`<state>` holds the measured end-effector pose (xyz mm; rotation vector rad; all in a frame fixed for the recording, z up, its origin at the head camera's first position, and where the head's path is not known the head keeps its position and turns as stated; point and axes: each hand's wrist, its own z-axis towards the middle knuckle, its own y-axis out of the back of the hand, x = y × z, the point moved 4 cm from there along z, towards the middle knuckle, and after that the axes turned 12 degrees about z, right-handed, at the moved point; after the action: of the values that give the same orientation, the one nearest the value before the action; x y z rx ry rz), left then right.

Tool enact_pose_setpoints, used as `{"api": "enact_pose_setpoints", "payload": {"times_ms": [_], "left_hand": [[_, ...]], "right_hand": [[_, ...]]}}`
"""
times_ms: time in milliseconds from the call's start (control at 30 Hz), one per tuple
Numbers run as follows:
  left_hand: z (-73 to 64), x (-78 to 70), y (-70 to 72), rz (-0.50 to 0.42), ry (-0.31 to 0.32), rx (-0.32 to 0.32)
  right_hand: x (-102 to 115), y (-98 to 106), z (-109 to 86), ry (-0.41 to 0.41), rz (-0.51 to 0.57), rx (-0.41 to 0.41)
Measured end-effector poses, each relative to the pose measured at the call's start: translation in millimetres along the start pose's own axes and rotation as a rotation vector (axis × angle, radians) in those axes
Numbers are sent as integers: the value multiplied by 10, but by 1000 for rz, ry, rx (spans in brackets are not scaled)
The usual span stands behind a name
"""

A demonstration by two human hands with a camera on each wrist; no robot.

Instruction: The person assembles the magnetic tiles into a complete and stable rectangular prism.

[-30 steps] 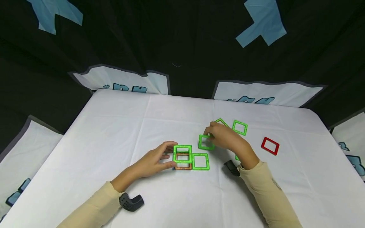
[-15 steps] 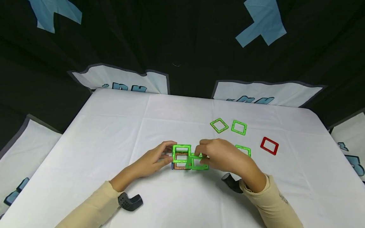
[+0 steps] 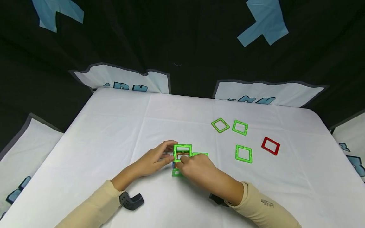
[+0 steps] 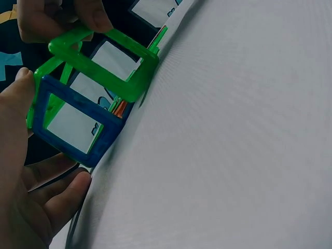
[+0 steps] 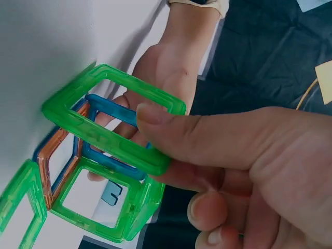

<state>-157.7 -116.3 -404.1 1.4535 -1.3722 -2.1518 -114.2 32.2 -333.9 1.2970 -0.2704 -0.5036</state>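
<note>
An open cube of magnetic tiles stands on the white table, its top a green square tile (image 3: 183, 146). In the left wrist view one side is a blue tile (image 4: 83, 101); an orange tile (image 5: 45, 179) shows in the right wrist view. My left hand (image 3: 151, 160) holds the cube from the left, thumb and fingers around its edges. Between thumb and fingers, my right hand (image 3: 201, 169) pinches another green tile (image 5: 111, 137) at the cube's near side, tilted. Beside the cube lies a green tile (image 3: 203, 154), partly hidden by the right hand.
To the right lie three loose green tiles: a near one (image 3: 243, 147), a far one (image 3: 240, 122) and a diamond-turned one (image 3: 216, 121). Farther right is a red tile (image 3: 272, 140). A dark curtain (image 3: 191, 47) hangs beyond the table's far edge.
My right hand has carried the green tile from the right of the cube, over the flat tile, to the cube's near side. The left hand has stayed at the cube.
</note>
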Motion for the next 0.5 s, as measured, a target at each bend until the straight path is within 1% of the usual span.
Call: {"api": "enact_pose_setpoints", "payload": {"times_ms": [200, 500], "left_hand": [[7, 1, 2, -2, -4, 0], [5, 5, 1, -4, -4, 0]], "right_hand": [[-10, -19, 2, -15, -61, -40], [-4, 5, -6, -28, -80, -59]]}}
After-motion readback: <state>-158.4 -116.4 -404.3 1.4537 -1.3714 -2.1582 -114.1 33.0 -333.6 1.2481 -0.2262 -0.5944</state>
